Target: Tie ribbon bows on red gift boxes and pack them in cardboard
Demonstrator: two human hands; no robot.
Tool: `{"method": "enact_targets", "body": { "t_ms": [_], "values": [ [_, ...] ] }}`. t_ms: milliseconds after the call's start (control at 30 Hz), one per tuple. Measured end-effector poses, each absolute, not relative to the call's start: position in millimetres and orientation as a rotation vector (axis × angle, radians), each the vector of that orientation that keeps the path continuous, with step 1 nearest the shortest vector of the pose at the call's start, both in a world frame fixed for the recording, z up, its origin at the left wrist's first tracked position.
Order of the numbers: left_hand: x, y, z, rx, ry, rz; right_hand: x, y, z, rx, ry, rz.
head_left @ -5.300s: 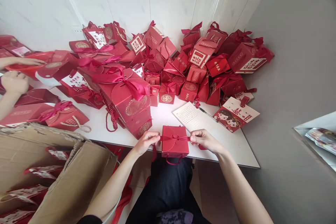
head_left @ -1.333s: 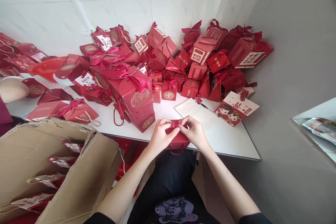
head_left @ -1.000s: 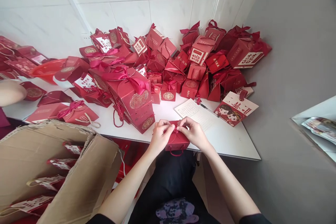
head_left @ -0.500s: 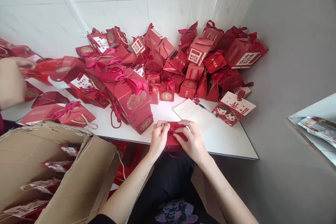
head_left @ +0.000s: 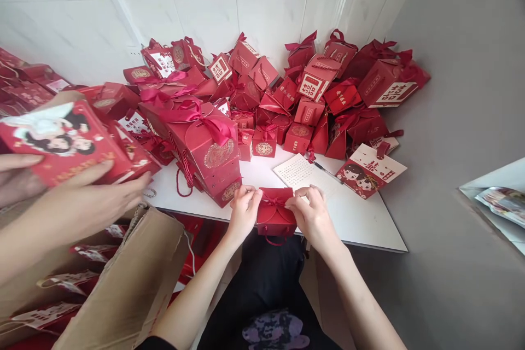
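Head view: I log the left hand (head_left: 245, 210) and right hand (head_left: 315, 213) now drawn apart, each pinched closed on one side of the ribbon bow (head_left: 275, 202); I judge it is tightening. Red gift box (head_left: 278, 221) sits at the white table's near edge (head_left: 361, 239). Co-worker's hand (head_left: 77, 208) has brought in a printed box (head_left: 57, 145).

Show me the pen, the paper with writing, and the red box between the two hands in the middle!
Pen (head_left: 327, 171): head view, middle of its barrel.
Paper with writing (head_left: 301, 174): head view, middle of the page.
Red box (head_left: 276, 214): head view, its lid, below the bow.
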State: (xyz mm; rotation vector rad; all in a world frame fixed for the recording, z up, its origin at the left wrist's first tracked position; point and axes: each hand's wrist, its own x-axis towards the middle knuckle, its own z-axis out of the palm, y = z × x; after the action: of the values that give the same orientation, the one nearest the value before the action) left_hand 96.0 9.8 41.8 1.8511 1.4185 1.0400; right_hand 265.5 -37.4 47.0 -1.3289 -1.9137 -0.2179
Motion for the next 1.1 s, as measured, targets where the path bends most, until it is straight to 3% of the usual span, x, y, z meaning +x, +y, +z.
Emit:
{"method": "enact_targets", "body": {
  "t_ms": [267, 567, 1100],
  "values": [
    [87, -3, 47, 2.07, 1.354, 1.118, 283, -50, 57, -1.381, -1.973, -0.13],
    [91, -23, 40, 2.163, 1.229, 1.124, 258, -58, 59, -1.759, -1.562, 0.669],
    [89, -12, 39, 1.784, 1.234, 1.015, 259, -45, 50, -1.585, -1.411, 0.938]
  ]
}}
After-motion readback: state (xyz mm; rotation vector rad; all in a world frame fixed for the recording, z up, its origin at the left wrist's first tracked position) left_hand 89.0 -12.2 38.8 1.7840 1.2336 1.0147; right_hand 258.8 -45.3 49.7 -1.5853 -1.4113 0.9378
